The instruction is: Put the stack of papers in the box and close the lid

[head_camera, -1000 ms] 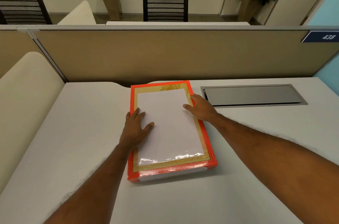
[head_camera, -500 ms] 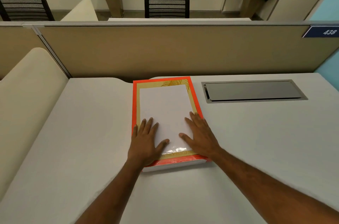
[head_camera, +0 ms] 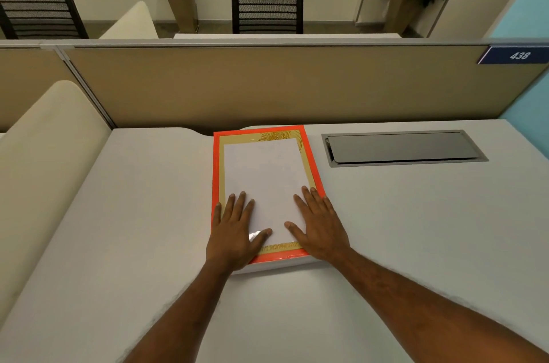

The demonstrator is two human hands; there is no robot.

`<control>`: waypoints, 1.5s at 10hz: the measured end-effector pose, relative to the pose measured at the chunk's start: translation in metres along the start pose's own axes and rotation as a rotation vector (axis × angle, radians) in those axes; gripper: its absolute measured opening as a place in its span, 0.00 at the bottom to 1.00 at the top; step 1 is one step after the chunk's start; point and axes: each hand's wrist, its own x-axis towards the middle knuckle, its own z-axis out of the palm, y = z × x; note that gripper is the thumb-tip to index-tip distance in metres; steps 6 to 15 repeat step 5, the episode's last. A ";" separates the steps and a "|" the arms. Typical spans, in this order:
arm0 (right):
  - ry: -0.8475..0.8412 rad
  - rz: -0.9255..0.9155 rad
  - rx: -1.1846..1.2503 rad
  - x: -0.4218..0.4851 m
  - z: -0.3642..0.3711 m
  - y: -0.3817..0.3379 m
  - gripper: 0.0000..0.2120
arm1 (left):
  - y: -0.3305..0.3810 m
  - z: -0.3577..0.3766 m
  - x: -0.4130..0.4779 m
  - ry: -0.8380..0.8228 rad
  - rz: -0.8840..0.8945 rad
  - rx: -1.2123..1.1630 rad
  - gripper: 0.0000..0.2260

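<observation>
A flat box lies on the white desk in the middle of the head view, its lid (head_camera: 311,159) orange-edged with a gold border and a white glossy centre. The lid sits down on the white base, whose near edge shows below it. The papers are hidden from view. My left hand (head_camera: 234,230) rests flat, fingers spread, on the lid's near left corner. My right hand (head_camera: 319,224) rests flat on the near right corner. Neither hand grips anything.
A grey metal cable hatch (head_camera: 401,148) is set into the desk (head_camera: 118,229) right of the box. A tan partition (head_camera: 267,86) stands behind the desk, a cream curved divider (head_camera: 44,148) to the left. Chairs and potted plants are beyond the partition.
Both hands have slid from the lid's middle sides toward me to its near corners and now lie flat. The lid's near edge sits lower on the base.
</observation>
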 end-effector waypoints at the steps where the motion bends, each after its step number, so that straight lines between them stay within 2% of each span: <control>1: -0.008 -0.002 -0.015 0.000 -0.001 0.000 0.44 | 0.001 -0.002 0.001 -0.011 0.003 0.012 0.40; 4: -0.136 0.008 0.023 0.002 -0.023 0.004 0.37 | 0.004 -0.023 0.002 -0.084 -0.012 0.008 0.42; 15: -0.114 0.007 0.016 -0.003 -0.033 0.008 0.36 | 0.008 -0.031 0.000 -0.075 -0.010 0.012 0.40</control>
